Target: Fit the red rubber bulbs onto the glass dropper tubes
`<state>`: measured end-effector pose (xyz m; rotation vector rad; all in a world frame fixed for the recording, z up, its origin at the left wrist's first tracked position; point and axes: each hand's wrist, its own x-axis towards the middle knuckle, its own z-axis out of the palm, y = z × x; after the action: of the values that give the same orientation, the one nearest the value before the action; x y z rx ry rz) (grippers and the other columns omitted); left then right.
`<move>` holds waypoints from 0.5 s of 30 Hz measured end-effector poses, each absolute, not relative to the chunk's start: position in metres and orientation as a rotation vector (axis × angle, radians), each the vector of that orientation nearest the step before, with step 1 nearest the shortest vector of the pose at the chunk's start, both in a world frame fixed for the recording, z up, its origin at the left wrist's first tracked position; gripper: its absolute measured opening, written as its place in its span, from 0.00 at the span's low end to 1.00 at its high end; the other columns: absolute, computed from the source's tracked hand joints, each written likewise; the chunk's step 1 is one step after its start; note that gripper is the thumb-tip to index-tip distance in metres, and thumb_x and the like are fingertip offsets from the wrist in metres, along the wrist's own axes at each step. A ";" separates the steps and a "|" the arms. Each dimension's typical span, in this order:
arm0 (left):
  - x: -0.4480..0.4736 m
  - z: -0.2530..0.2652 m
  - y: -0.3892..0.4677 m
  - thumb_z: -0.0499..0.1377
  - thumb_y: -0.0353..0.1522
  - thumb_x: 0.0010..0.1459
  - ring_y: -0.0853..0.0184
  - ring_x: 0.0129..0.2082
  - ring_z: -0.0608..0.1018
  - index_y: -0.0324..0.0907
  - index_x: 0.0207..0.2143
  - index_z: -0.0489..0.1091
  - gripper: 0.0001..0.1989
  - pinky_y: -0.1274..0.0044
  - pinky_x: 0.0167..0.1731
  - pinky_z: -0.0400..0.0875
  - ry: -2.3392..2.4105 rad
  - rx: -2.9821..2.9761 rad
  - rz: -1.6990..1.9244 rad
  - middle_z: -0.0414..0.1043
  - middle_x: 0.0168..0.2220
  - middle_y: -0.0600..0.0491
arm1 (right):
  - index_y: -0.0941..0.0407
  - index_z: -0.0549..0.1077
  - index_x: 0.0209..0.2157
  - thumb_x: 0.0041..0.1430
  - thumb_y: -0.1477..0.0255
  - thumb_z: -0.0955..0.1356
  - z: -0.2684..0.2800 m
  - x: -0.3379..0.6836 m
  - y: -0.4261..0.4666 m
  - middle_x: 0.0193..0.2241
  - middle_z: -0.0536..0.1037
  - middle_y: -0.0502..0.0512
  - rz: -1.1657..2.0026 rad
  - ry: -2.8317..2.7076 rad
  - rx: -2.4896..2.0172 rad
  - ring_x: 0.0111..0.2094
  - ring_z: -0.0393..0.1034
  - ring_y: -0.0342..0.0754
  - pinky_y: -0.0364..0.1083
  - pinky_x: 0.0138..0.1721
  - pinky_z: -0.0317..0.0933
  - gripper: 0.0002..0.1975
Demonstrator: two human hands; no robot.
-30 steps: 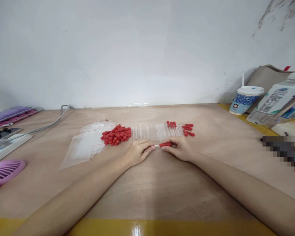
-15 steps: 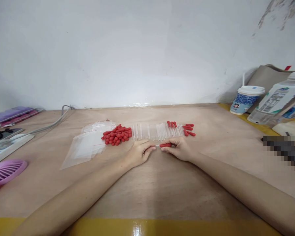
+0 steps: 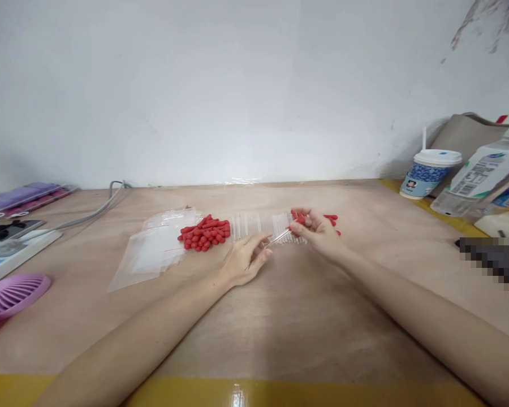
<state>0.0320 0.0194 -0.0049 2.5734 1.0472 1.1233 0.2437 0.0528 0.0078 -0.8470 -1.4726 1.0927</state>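
My right hand (image 3: 322, 236) grips a glass dropper (image 3: 279, 237) by its red rubber bulb, between thumb and fingers. The dropper's clear tube slants down and left, its tip close to the fingertips of my left hand (image 3: 245, 262). That hand is open, thumb and fingers apart, resting low over the table. Behind both hands lies a row of clear glass tubes (image 3: 248, 228), partly covered by my right hand. A heap of red rubber bulbs (image 3: 204, 234) sits left of the row. A few loose red bulbs (image 3: 331, 217) show beyond my right hand.
Clear zip bags (image 3: 152, 251) lie left of the heap. Further left are a pink fan (image 3: 19, 294), a phone (image 3: 14, 228), a white power strip (image 3: 25, 249) and a grey cable (image 3: 97, 212). A paper cup (image 3: 428, 174) and plastic bottle (image 3: 477, 178) stand at right.
My left fingers have come off the tube and spread. My right hand has lifted the dropper up and right over the tube row, tilting it. The view has shifted slightly.
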 end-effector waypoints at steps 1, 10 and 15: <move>0.031 -0.005 0.020 0.49 0.36 0.60 0.68 0.35 0.73 0.39 0.50 0.60 0.17 0.76 0.34 0.69 1.059 2.558 1.141 0.71 0.39 0.49 | 0.55 0.64 0.44 0.46 0.62 0.70 0.014 0.251 0.060 0.26 0.73 0.49 1.064 -1.421 -0.893 0.26 0.68 0.42 0.43 0.30 0.64 0.24; 0.036 -0.001 0.020 0.46 0.36 0.61 0.66 0.37 0.72 0.39 0.39 0.67 0.13 0.73 0.38 0.66 1.135 2.622 0.990 0.70 0.36 0.49 | 0.58 0.71 0.37 0.54 0.69 0.63 0.030 0.305 0.132 0.24 0.74 0.52 0.410 -1.795 -1.697 0.23 0.66 0.41 0.40 0.25 0.58 0.10; 0.036 0.000 0.020 0.46 0.35 0.62 0.67 0.35 0.71 0.39 0.35 0.68 0.14 0.74 0.37 0.65 1.106 2.666 0.965 0.70 0.33 0.50 | 0.58 0.73 0.36 0.51 0.70 0.66 0.012 0.288 0.135 0.30 0.75 0.56 0.285 -1.919 -1.732 0.32 0.68 0.47 0.43 0.34 0.59 0.11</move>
<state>0.0358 0.0200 0.0003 2.6660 1.1065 0.9648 0.2875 0.1353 0.0115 -1.7320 -1.9191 0.2849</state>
